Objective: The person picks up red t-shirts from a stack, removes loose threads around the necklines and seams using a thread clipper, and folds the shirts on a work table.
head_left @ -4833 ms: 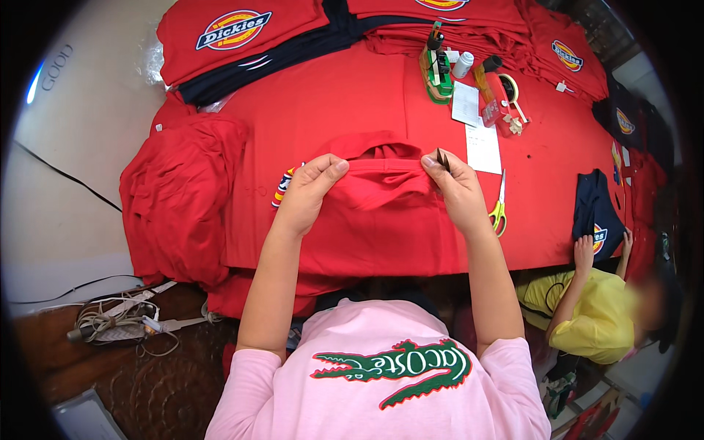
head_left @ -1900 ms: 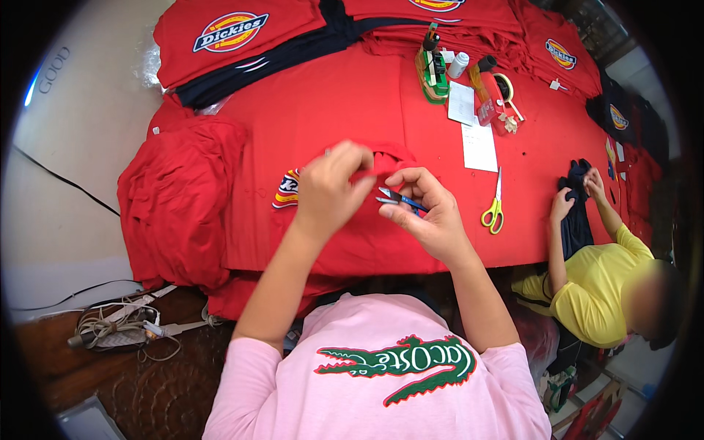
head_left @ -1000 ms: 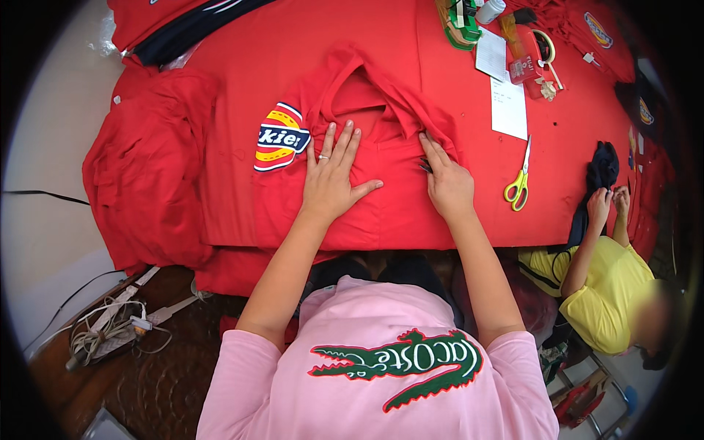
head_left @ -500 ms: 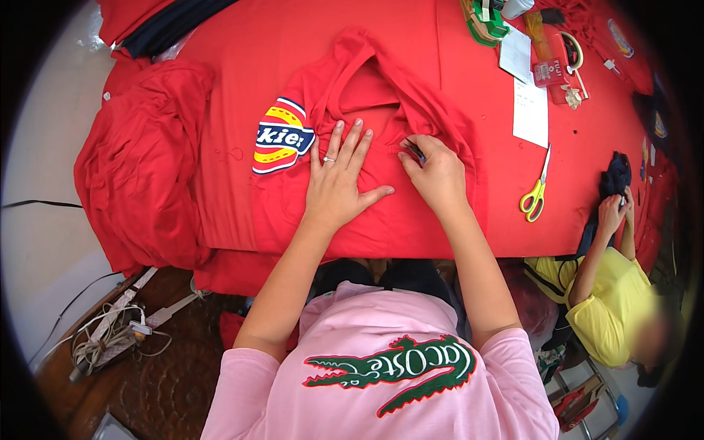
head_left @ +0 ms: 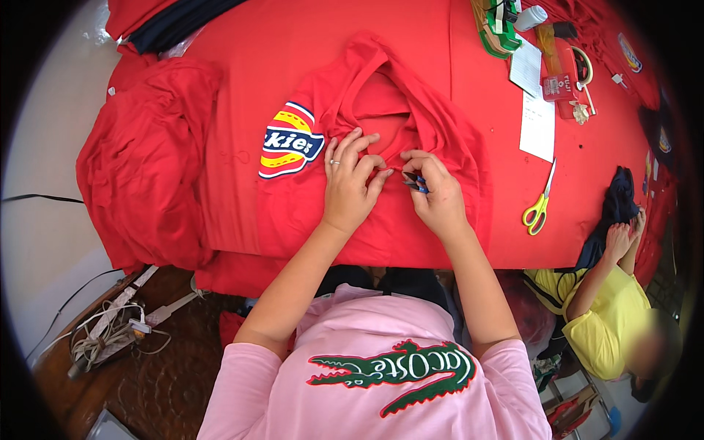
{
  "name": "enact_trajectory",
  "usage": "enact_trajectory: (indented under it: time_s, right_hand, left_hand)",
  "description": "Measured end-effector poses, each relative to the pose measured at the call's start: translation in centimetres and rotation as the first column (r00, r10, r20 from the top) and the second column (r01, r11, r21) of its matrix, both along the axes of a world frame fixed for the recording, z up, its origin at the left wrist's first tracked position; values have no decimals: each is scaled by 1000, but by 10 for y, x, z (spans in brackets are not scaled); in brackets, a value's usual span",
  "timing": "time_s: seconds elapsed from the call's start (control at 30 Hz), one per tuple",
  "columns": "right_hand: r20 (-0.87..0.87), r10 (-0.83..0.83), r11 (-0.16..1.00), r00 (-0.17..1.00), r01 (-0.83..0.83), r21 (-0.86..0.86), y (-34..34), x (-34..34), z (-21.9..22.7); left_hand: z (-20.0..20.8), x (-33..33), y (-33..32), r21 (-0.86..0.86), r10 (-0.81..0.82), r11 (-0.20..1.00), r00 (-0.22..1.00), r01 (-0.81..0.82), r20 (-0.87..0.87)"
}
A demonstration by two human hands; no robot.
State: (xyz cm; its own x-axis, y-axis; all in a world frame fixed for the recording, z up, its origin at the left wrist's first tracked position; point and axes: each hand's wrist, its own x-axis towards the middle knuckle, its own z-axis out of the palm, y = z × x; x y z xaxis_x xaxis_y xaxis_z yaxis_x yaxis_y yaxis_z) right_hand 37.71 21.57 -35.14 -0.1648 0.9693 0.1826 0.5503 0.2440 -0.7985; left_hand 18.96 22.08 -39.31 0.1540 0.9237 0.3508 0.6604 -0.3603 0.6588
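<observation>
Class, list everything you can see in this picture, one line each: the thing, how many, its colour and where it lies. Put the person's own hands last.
T-shirt: one, red with a striped badge, spread on the table under both hands.
Table: one, red-covered, filling the upper picture.
Garment heap: one, red, at the table's left end.
Scissors: one pair, yellow-green handles, right of the T-shirt.
Paper slip: one, white, above the scissors.
Cables: a bundle, pale, on the floor lower left.
Co-worker: one, yellow top, lower right, holding dark cloth.
Snips: one small blue tool, in the right hand.
Left hand: pinching the cloth below the neckline.
Right hand: holds the snips at the same spot.
</observation>
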Motion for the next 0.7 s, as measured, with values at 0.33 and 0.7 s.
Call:
enact_trajectory:
  time_s: [0.33,0.7]
  right_hand:
    - [-48,-124,982,991,130,137,-13,6,-36]
    - [-44,-106,988,993,110,109,-11,8,-36]
  left_hand:
    - [3,2,-6,78,-64,994,994,71,-91]
    - [3,4,-4,56,-64,996,997,67,-50]
